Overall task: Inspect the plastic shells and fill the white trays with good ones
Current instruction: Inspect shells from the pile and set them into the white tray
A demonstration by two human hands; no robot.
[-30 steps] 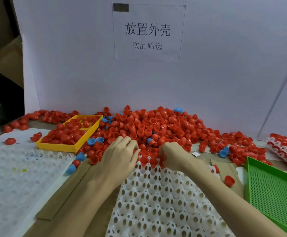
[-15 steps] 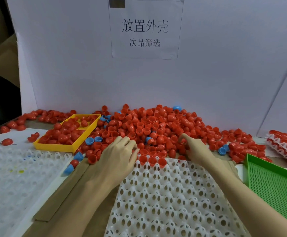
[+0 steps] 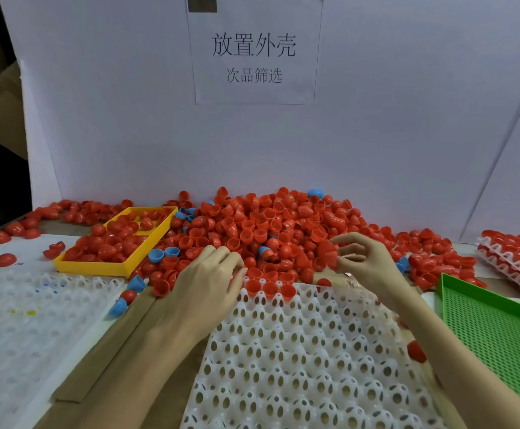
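A big pile of red plastic shells (image 3: 268,224) lies against the back wall. The white tray (image 3: 299,351) sits in front of me, with three red shells (image 3: 269,288) in its far row. My left hand (image 3: 212,283) lies knuckles-up on the tray's far left corner. Its fingers curl down at the tray's edge and hide whatever is under them. My right hand (image 3: 367,261) is raised over the pile's near edge and pinches a red shell (image 3: 326,252) between thumb and fingertips.
A yellow tray (image 3: 119,268) with red shells stands at the left. A second white tray (image 3: 20,320) is at the far left. A green tray (image 3: 500,335) is at the right, with stacked filled trays (image 3: 512,258) beyond it. A few blue shells (image 3: 156,255) lie about.
My right hand left the tray's far row, reached right into the pile and lifted up with a red shell in its fingers. My left hand stayed put.
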